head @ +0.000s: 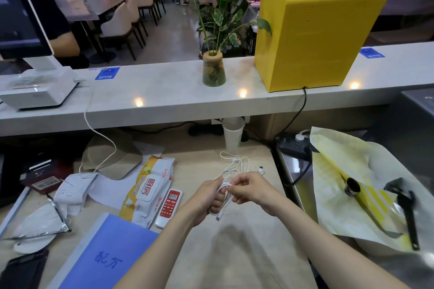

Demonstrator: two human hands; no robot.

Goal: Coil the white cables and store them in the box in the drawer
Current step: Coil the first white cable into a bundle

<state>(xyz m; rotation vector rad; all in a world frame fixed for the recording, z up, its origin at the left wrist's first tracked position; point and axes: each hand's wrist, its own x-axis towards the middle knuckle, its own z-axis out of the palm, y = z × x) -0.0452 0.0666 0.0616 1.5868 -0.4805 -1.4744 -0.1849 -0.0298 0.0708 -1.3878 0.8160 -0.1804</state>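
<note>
White cable (231, 166): partly coiled, held above the counter (234, 253) just in front of the person. Loops sit in the left hand (209, 197), fingers curled around the bundle; one plug end (218, 218) dangles below the fist. Right hand (249, 189) pinches the strand right beside the left, fingers bent closed on it, apparently feeding the next turn. The uncoiled remainder lies in a loose tangle on the counter just beyond the hands, with small connectors (261, 170) at its far right end.

Step in hand, by my read: mid-coil, roughly half wound. Box and drawer not in view.

Risks:
- Slack is crossed over itself; pulling it in fast could knot it or snag a connector.
- Paper cup (233, 135) stands just behind the tangle; a whipping loop could tip it.
- Loose plug end may slip and let the inner turns unwind if the left grip relaxes.
- A second white cable (101, 134) runs from the point-of-sale terminal (35, 87) at left, well apart. Looks still connected, can't confirm; yanking it could drag the terminal.

Remote control (169, 207) and wipes pack (150, 185) lie left of the hands, not touching.
</note>
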